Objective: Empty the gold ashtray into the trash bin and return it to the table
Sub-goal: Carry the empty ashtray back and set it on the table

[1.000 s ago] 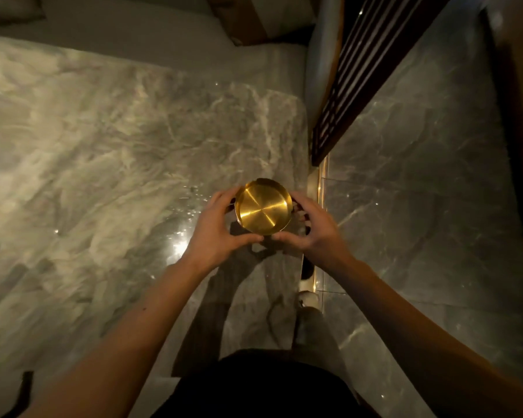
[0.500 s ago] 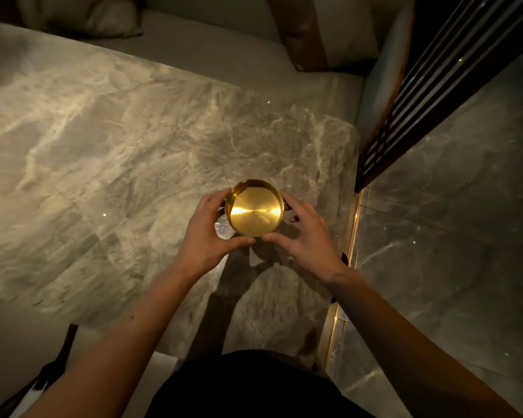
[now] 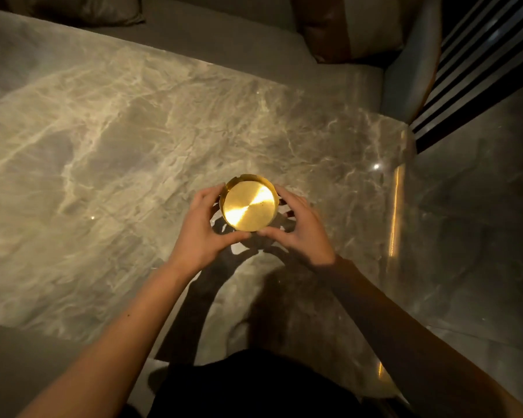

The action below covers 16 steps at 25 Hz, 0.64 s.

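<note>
Currently: left hand cups gold ashtray left wall, frame centre, above marble table. Right hand clasps right wall. Two-sided grip likely keeps tray level for set-down. Contact with table: cannot tell.

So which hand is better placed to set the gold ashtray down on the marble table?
Neither clearly: the left hand and right hand cup the gold ashtray evenly from opposite sides above the marble table. At a push, left, since the table's edge lies to the right.
</note>
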Each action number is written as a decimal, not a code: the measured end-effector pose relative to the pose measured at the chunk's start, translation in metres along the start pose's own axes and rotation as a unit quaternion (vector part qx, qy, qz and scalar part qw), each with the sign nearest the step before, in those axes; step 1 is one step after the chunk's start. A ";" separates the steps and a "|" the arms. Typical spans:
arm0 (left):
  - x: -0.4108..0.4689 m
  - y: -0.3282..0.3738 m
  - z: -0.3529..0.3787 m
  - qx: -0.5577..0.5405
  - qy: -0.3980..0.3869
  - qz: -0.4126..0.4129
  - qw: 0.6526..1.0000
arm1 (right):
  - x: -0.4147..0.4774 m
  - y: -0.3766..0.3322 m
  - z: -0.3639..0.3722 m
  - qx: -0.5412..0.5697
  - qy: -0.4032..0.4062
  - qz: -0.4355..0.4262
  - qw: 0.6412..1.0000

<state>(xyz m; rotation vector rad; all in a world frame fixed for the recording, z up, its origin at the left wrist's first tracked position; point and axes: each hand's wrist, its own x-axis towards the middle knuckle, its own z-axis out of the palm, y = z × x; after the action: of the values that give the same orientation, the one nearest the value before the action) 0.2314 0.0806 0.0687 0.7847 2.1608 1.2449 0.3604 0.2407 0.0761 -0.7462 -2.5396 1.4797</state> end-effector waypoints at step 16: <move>-0.038 -0.077 -0.155 0.001 0.121 -0.056 0.991 | 0.066 -0.087 0.148 0.021 -0.095 -0.064 0.993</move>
<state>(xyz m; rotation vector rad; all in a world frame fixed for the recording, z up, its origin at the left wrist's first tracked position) 0.1354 -0.0679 0.0743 0.5253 2.3612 1.3387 0.2226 0.1200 0.0628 -0.4474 -2.6235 1.6272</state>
